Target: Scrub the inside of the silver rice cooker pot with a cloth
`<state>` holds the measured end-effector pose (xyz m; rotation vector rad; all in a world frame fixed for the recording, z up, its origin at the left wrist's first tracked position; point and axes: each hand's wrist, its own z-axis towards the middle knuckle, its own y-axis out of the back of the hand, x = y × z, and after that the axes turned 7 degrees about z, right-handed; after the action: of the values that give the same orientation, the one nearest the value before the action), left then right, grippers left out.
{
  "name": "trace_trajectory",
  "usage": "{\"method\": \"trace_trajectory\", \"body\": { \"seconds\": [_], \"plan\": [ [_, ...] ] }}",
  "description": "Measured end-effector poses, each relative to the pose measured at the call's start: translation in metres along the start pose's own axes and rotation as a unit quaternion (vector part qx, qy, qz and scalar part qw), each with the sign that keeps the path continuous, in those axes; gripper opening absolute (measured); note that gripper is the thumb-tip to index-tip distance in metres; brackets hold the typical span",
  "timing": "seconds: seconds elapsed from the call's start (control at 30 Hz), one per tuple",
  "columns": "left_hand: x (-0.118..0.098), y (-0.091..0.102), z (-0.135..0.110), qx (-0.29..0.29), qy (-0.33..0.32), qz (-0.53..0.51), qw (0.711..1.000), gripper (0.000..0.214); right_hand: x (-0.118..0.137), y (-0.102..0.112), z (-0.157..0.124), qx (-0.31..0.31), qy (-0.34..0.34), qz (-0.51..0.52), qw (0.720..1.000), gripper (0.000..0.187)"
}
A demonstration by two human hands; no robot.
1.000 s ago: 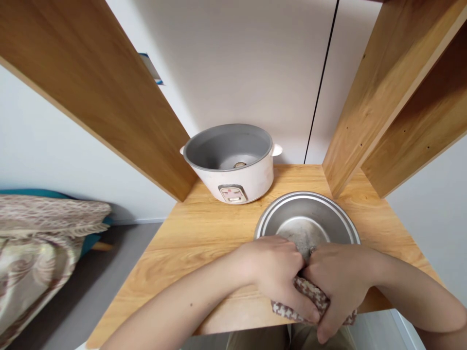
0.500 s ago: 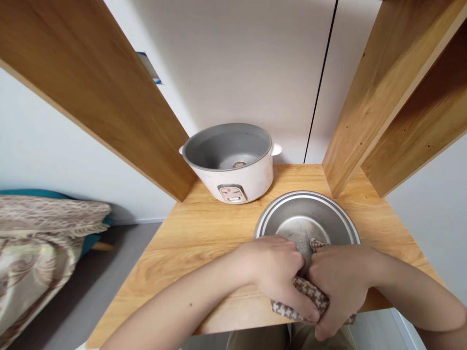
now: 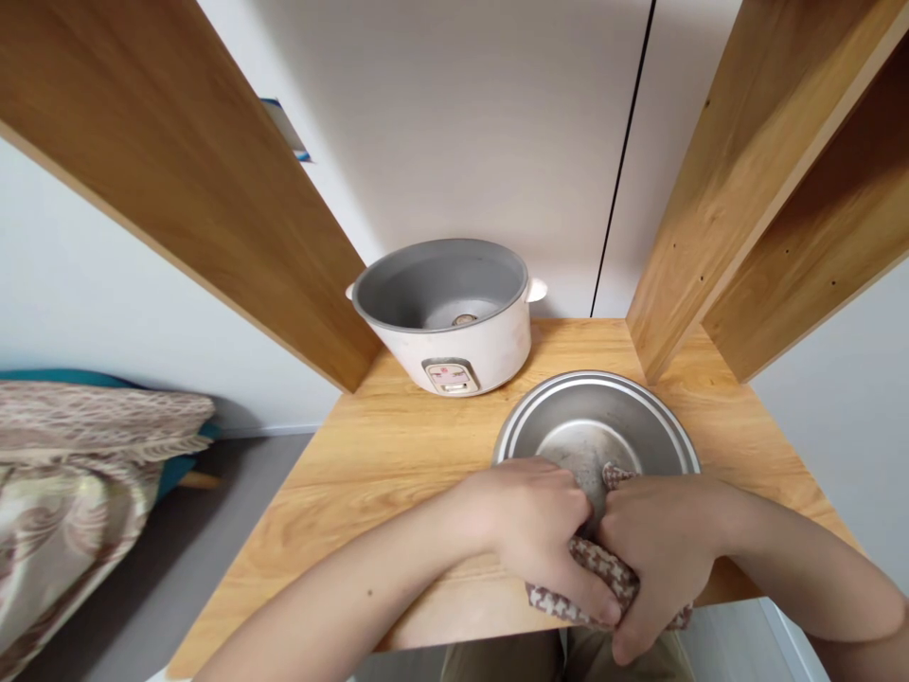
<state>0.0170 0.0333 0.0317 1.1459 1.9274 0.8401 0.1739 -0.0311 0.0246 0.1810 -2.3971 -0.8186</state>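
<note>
A round grey metal inner pot (image 3: 597, 417) rests on the wooden table near its front edge. Over the pot's near rim, a brown and white patterned cloth (image 3: 603, 565) is folded, with part of it reaching inside. My left hand (image 3: 543, 530) is closed on the cloth and the near left rim, its thumb outside the pot. Close beside it, my right hand (image 3: 657, 549) grips the cloth at the near right rim, fingers inside and thumb outside. Both hands hide the pot's near wall. Behind the pot stands a white rice cooker body (image 3: 479, 355), lidless, with its grey inside showing.
The wooden table (image 3: 319, 483) has upright wooden boards on the left (image 3: 213, 189) and right (image 3: 710, 208). A white wall panel (image 3: 454, 123) stands behind. At far left, a patterned fabric cover (image 3: 78, 493) lies over a blue-green seat.
Almost nothing differs. Both hands keep the same hold on the cloth and the pot's rim, and the view has shifted very slightly.
</note>
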Motion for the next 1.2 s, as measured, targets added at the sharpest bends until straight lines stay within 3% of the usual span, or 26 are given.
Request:
{"method": "trace_trajectory", "body": {
  "seconds": [0.5, 0.8, 1.0, 1.2],
  "plan": [
    [0.001, -0.001, 0.000, -0.005, -0.004, -0.008, 1.000, 0.074, 0.006, 0.002, -0.003, 0.018, -0.029, 0.039, 0.999, 0.046],
    [0.000, 0.000, 0.000, -0.009, -0.002, -0.011, 1.000, 0.071, -0.003, -0.003, 0.001, -0.022, 0.030, -0.005, 0.999, 0.056],
    [0.001, -0.001, 0.000, -0.014, -0.001, -0.005, 1.000, 0.070, 0.001, -0.001, -0.002, 0.016, -0.004, 0.037, 0.999, 0.050],
    [0.000, 0.000, -0.001, -0.010, -0.002, -0.013, 1.000, 0.072, -0.006, -0.006, 0.003, -0.038, 0.063, -0.021, 0.997, 0.055]
  ]
}}
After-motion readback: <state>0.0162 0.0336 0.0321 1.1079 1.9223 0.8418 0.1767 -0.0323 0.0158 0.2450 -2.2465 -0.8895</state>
